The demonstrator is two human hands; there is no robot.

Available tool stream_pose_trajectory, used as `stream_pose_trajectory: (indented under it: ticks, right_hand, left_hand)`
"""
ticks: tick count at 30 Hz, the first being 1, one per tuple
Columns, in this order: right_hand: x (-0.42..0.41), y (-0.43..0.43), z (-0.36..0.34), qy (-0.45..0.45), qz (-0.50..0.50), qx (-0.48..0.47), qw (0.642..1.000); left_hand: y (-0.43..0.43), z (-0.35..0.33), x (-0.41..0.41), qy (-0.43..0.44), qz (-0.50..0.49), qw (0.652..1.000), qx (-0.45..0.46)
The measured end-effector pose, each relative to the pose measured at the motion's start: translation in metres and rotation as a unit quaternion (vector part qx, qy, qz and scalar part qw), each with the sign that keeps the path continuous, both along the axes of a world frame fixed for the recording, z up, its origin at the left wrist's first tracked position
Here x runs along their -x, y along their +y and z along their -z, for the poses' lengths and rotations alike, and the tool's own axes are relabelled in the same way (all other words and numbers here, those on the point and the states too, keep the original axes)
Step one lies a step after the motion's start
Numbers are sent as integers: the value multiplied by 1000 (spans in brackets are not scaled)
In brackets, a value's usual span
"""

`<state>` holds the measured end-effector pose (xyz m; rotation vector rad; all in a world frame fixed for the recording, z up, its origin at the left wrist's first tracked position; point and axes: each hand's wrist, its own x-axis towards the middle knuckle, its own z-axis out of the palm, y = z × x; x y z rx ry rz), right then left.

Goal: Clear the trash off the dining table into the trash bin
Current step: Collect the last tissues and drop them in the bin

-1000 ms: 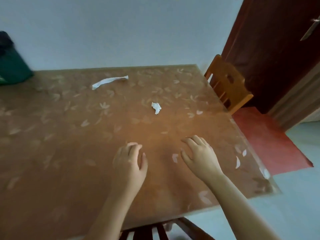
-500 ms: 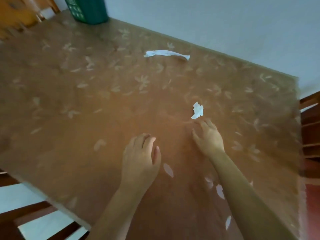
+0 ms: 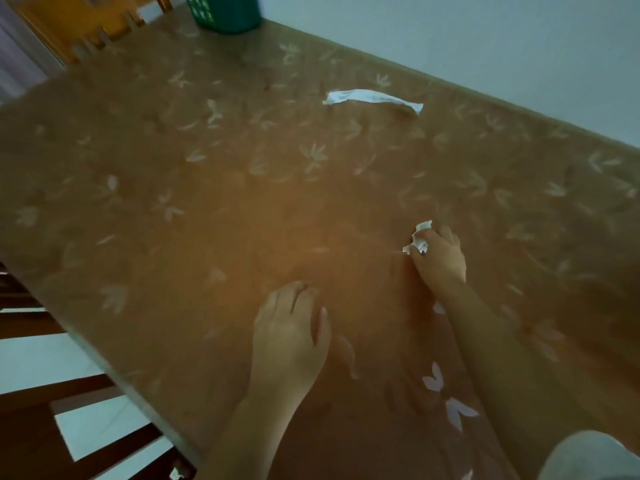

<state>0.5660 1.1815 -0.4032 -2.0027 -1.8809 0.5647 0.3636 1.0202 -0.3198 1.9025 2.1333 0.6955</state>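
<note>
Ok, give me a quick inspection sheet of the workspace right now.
Surface: brown leaf-patterned dining table, no spills seen.
Job's things: small crumpled white paper scrap in right hand; long white paper strip lying farther back; green plastic trash bin at far corner.
Clutter: nothing seen.
Hands: left hand rests on table, empty; right hand pinches the scrap.
Cables: nothing seen.
Surroundings: orange wooden chair, pale wall.

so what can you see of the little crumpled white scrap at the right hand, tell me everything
The crumpled scrap is small and white, paper or tissue by its look, bunched with ragged corners sticking out. The right hand pinches it and curls over it, hiding part. It is low over the brown leaf-patterned table, right of centre; whether it touches the surface I cannot tell.
</note>
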Motion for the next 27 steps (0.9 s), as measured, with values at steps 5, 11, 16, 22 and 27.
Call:
stream_pose_trajectory:
  ticks: [5,11,16,22,27]
  right_hand:
    - [-2,-39,-1,59,-4,15,998]
    - [-6,-111,-28,89,16,30,995]
    - [-12,-182,-69,104,45,-47,992]
    - [-25,-259,-118,134,87,-123,979]
    - [-54,-281,-141,133,76,-147,977]
  left_hand:
    - [-11,-3,-1,5,22,1000,-1]
    - [-34,-16,-2,-5,64,998,-18]
    - [-63,-26,-14,-28,125,991,-48]
    - [-99,-43,-38,-21,179,981,-78]
    - [-119,-59,-64,14,168,979,-113]
